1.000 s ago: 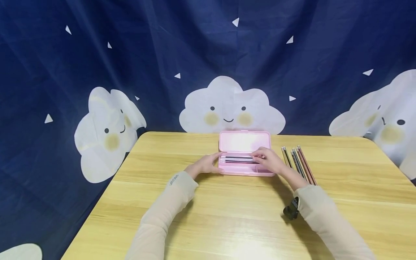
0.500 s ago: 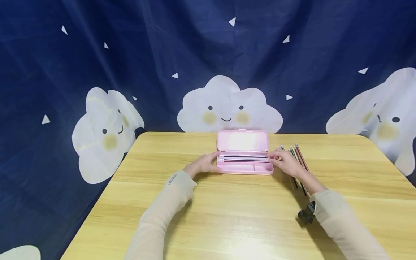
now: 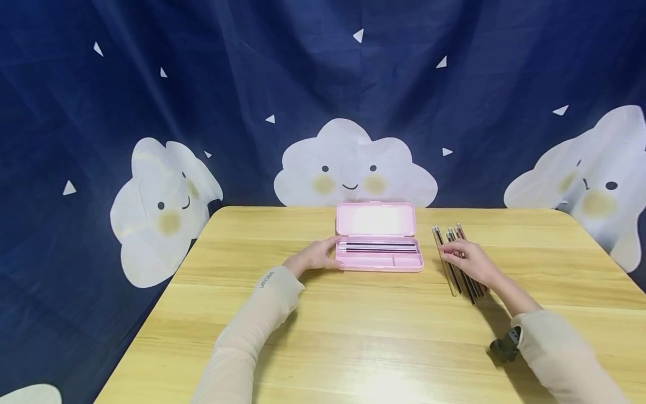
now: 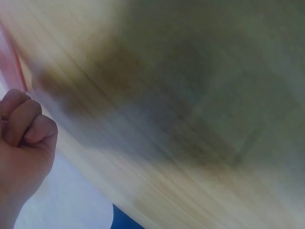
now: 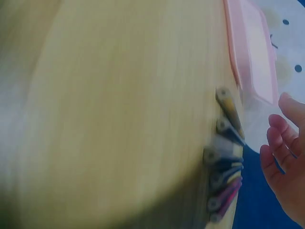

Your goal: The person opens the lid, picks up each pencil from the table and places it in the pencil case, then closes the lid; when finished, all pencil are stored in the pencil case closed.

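An open pink pencil case [image 3: 365, 261] stands near the back of the table, its lid [image 3: 375, 219] tilted up. Several pencils [image 3: 381, 247] lie side by side in its long rear compartment; the front compartments hold nothing visible. My left hand [image 3: 317, 255] grips the case's left end, thumb at the front corner and fingers farther back. In the left wrist view that hand's [image 4: 26, 131] fingers are curled. My right hand [image 3: 469, 261] hovers over several loose pencils [image 3: 448, 278] right of the case. Its fingers are apart and loosely bent in the right wrist view, with nothing between them.
A pale wooden table [image 3: 353, 336] bears everything. Behind its back edge hangs a dark blue curtain [image 3: 242, 84] with smiling clouds. A small black device [image 3: 504, 345] sits at my right cuff.
My right hand has let go of the pencils in the case and moved right to the loose ones. The left hand stays at the case's left end.
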Demonstrator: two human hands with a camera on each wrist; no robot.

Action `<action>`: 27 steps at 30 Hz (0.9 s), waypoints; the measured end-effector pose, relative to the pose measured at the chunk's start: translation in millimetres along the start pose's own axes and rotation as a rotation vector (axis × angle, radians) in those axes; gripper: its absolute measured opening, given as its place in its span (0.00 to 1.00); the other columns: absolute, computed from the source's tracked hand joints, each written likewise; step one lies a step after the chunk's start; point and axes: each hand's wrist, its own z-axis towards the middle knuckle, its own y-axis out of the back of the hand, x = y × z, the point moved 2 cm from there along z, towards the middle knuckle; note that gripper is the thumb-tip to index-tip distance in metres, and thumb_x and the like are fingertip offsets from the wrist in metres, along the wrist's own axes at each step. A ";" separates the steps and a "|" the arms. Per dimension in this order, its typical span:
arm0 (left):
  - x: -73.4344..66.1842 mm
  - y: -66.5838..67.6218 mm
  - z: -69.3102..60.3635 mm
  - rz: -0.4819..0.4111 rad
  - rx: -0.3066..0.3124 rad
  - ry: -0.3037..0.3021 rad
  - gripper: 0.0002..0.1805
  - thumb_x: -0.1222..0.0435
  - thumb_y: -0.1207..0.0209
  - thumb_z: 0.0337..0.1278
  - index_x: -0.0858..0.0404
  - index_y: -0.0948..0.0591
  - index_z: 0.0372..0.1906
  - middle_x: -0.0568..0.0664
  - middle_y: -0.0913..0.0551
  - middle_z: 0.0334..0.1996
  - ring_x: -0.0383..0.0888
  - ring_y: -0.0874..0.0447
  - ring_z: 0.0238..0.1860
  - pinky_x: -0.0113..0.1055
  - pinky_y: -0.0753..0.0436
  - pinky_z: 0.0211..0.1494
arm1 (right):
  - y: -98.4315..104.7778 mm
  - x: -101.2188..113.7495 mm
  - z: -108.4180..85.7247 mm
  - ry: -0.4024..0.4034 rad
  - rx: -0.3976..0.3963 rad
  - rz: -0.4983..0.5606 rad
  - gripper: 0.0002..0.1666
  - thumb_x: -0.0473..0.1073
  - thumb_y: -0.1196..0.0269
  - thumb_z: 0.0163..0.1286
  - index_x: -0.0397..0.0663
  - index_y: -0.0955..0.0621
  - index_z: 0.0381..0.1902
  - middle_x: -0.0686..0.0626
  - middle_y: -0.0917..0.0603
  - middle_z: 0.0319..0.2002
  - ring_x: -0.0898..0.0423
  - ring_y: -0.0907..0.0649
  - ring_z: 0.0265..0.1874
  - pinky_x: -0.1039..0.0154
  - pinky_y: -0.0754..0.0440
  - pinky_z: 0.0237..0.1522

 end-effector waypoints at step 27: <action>0.1 0.0 0.4 0.003 0.004 -0.009 0.46 0.52 0.36 0.47 0.59 0.45 0.70 0.59 0.30 0.59 0.48 0.30 0.50 0.42 0.36 0.65 | 34.4 -37.3 -25.0 -0.222 0.176 -0.095 0.27 0.33 0.40 0.60 0.17 0.32 0.51 0.43 0.21 0.27 0.55 0.27 0.28 0.59 0.28 0.33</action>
